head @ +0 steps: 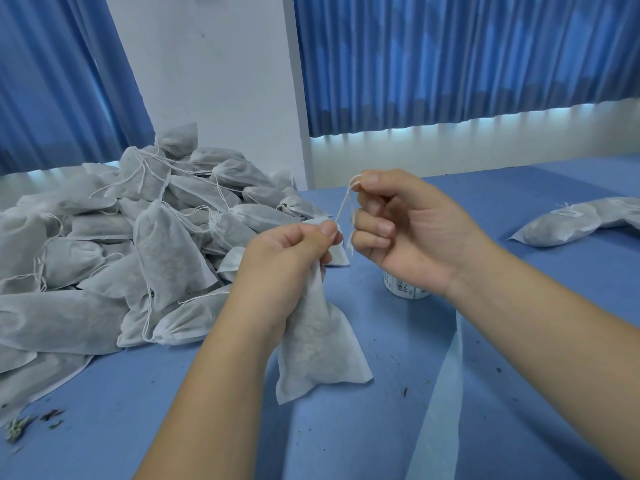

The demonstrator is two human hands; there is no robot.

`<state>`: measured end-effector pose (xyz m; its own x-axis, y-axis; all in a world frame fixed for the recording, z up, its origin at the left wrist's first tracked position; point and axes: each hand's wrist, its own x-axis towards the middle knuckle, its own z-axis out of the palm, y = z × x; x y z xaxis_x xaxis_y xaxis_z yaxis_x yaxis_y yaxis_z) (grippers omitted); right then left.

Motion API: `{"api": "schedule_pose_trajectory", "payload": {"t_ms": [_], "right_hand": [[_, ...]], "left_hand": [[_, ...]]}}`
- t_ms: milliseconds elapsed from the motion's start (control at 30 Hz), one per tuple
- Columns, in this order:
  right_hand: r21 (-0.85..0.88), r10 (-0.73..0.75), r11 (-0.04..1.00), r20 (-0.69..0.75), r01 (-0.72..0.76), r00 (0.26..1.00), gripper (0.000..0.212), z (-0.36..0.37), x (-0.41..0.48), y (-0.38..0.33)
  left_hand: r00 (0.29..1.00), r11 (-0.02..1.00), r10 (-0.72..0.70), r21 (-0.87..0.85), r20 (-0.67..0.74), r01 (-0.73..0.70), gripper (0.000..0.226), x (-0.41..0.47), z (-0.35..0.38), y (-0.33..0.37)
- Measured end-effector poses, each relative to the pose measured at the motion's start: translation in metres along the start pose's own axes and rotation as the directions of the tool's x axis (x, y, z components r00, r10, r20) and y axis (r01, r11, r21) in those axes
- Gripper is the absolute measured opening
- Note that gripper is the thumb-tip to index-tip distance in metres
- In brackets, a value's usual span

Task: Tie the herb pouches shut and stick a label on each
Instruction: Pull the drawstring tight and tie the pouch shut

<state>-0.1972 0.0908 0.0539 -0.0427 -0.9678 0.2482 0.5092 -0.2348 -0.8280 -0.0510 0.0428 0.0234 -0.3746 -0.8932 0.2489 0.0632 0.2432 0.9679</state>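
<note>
1. While your left hand (pixel 287 258) grips the gathered neck of the herb pouch (pixel 318 355), you are in the tying step. The pouch hangs from that fist over the blue surface (pixel 381 427). I cannot tell whether its lower corners touch the surface or hang just clear of it.
2. Your right hand (pixel 405 233) pinches the white drawstring (pixel 343 206) between thumb and forefinger. The string runs taut from the neck up to that pinch, and a loose end dangles beside the curled fingers.
3. No finished knot shows, so I judge the tie to be under way. The next move calls for looping the string round and drawing it snug, with your left hand holding the neck bunched so nothing spills.
4. The pouch looks like thin white non-woven fabric, soft and creased. Pale filling shows through its lower half, and no label is visible on it.
5. A label roll (pixel 403 289) stands on the surface just under your right wrist, partly hidden, and a pale backing strip (pixel 443 382) trails from it toward you. Labelling should follow the knot.
6. A heap of pouches (pixel 104 244) with loose strings lies to your left. A few finished pouches (pixel 561 223) lie well apart at the far right, one bearing a small label. Herb crumbs (pixel 20 427) dot the near left edge.
</note>
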Motion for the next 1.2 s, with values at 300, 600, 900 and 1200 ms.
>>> {"api": "schedule_pose_trajectory", "payload": {"t_ms": [300,600,900,1200], "right_hand": [[-0.115,0.341,0.93,-0.081,-0.348,0.937,0.009,0.0,0.0,-0.015],[-0.043,0.301,0.952,-0.059,-0.303,0.952,0.01,0.003,0.0,-0.008],[-0.086,0.336,0.938,-0.013,-0.335,0.942,0.01,-0.004,0.0,-0.011],[-0.152,0.159,0.968,-0.251,-0.201,0.955,0.031,-0.019,0.008,-0.014]], "left_hand": [[0.983,0.981,0.091,0.182,-0.157,-0.062,0.025,0.006,-0.005,-0.009],[0.979,0.978,0.087,0.201,-0.183,-0.049,0.024,0.009,-0.009,-0.014],[0.974,0.956,0.143,0.278,-0.176,-0.09,0.023,0.014,-0.009,-0.021],[0.996,0.965,-0.083,0.252,0.016,0.076,0.026,0.012,-0.016,-0.032]]}}
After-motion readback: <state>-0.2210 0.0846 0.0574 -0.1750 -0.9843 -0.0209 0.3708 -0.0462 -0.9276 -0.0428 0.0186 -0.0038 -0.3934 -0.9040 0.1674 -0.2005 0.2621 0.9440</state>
